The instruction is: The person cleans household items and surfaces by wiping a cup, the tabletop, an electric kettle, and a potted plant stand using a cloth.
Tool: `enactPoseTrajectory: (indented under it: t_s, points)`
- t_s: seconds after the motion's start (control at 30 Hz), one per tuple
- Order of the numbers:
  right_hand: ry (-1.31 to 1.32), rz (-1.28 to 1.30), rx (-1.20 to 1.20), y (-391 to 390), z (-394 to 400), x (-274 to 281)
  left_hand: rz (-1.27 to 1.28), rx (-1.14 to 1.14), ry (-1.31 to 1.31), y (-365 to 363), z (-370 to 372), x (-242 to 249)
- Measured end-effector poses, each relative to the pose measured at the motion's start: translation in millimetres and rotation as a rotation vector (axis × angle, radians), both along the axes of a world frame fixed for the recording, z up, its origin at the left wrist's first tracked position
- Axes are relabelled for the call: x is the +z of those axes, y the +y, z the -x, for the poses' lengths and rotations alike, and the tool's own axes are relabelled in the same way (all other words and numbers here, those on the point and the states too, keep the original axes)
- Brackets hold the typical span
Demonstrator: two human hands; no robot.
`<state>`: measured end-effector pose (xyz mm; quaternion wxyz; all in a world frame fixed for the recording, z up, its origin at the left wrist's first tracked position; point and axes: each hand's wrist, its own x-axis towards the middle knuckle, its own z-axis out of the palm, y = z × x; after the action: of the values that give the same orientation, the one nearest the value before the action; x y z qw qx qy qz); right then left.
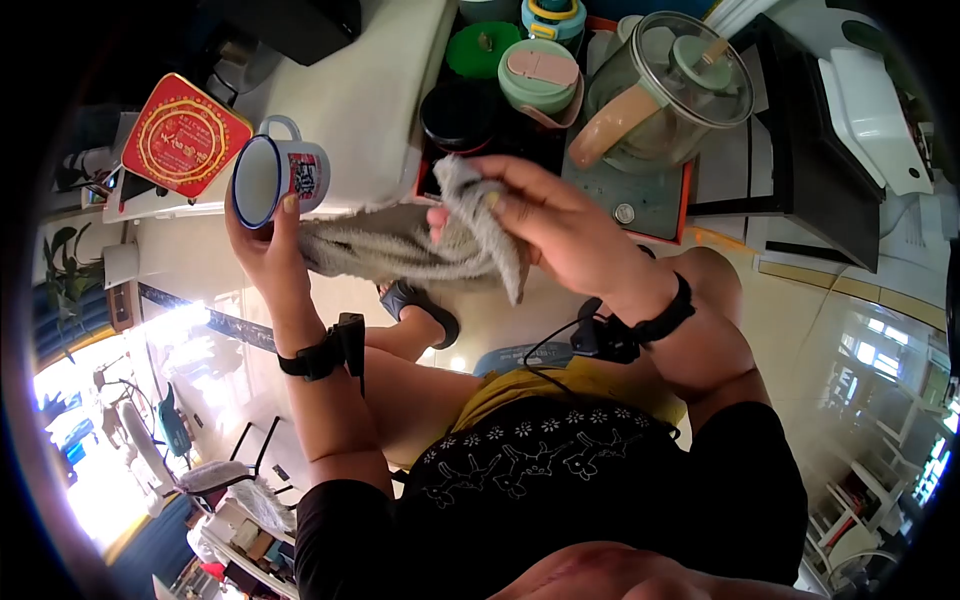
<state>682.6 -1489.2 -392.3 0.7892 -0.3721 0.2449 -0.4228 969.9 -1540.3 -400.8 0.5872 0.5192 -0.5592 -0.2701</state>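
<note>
A white enamel mug [308, 176] with a blue rim and a printed patch is tilted on its side, its opening toward the left. My left hand [270, 245] grips it from below, with the thumb against its side. A grey-beige cloth [400, 245] hangs between my hands, one end close below the mug. Bunched up, its other end is held by my right hand [560, 225], whose fingers are wrapped round it. Whether my left hand also pinches the cloth is hidden.
A red square tin [187, 136] stands left of the mug. On a red-edged tray [650, 200] are a glass pot [665, 100], a green-lidded cup [540, 80] and a dark round container [458, 115]. A white counter [375, 95] lies ahead; the floor shows below.
</note>
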Motion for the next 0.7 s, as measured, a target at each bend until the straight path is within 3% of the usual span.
enactPoseTrajectory:
  t_s: [0.07, 0.17, 0.47, 0.7]
  points:
    - [0.087, 0.045, 0.030, -3.1, -1.8, 0.6, -0.016, 0.025, 0.020, -7.5, -4.7, -4.7]
    - [-0.045, 0.050, 0.045, -9.2, -6.5, 2.2, -0.002, 0.015, 0.034, -21.9, -0.3, -5.3]
    - [-0.060, 0.000, -0.080, -15.3, -2.2, -18.8, -0.136, -0.008, 0.049, -24.4, 16.4, -19.0]
    - [-0.008, -0.027, -0.105, -12.8, 0.9, -23.5, -0.154, 0.020, -0.126, -27.5, 19.0, -34.8]
